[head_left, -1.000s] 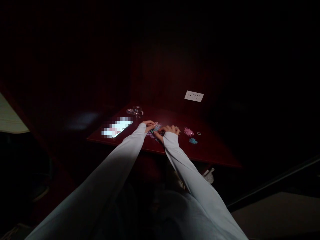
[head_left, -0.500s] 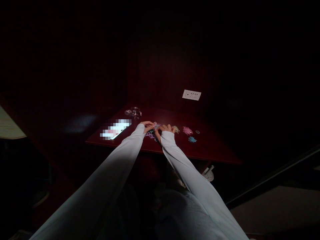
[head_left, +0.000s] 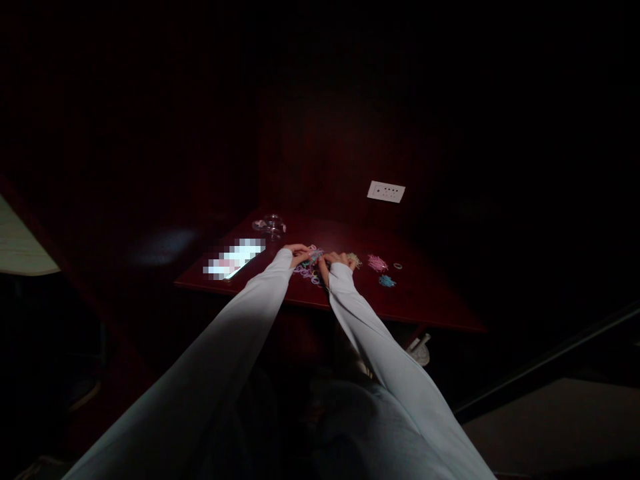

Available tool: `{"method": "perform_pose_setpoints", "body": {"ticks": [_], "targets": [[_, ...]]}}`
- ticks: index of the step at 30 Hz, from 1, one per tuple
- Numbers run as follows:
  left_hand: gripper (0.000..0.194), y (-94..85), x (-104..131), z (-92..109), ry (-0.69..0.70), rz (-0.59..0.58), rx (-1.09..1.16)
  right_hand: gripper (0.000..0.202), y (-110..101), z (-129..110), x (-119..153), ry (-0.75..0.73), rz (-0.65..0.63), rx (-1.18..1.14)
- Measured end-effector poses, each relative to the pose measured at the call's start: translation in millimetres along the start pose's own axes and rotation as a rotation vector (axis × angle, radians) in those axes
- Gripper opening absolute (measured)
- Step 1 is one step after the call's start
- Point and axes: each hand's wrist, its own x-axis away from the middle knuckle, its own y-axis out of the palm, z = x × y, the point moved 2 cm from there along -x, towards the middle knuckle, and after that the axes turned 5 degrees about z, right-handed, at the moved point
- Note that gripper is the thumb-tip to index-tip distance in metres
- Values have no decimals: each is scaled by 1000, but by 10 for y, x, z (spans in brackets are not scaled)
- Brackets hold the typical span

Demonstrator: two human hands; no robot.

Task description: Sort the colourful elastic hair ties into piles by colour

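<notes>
Between my hands lies a loose pile of small elastic hair ties [head_left: 306, 271] in purple, green, pink and other colours. On its left side, my left hand [head_left: 299, 255] has thumb and fingers closed around some of the ties. My right hand [head_left: 337, 259] bends over the pile's right side with its fingers drawn together; what they hold is too small to make out. Just beyond the right hand is a cream-yellow heap of ties [head_left: 354, 260], partly covered by it. Farther right are a pink heap [head_left: 377, 263], a blue heap [head_left: 387, 281] and one pale ring [head_left: 397, 266].
A lit phone or tablet [head_left: 235, 259], its screen blurred out, lies at the left of the dark red table [head_left: 425, 303]. Behind it stands a clear jar [head_left: 273, 225] with a small pale item beside it. A white socket plate [head_left: 387, 192] is on the back wall.
The whole view has shifted slightly. My right hand has moved a little away from my left, showing more of the mixed pile between them. The coloured heaps look the same.
</notes>
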Motion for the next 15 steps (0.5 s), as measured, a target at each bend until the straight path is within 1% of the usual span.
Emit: {"method": "perform_pose_setpoints", "body": {"ticks": [4,8,12,15], "targets": [[29,-6,7,-1,2,13,-2,32,20,62,-12,40,26,-32],[36,-2,38,36,51,13,15,37,71,155,-28,88,70,-62],[39,5,71,80,60,7,39,41,136,201,-43,114,129,-13],[38,5,79,91,48,10,36,43,70,272,-16,120,171,28]]}}
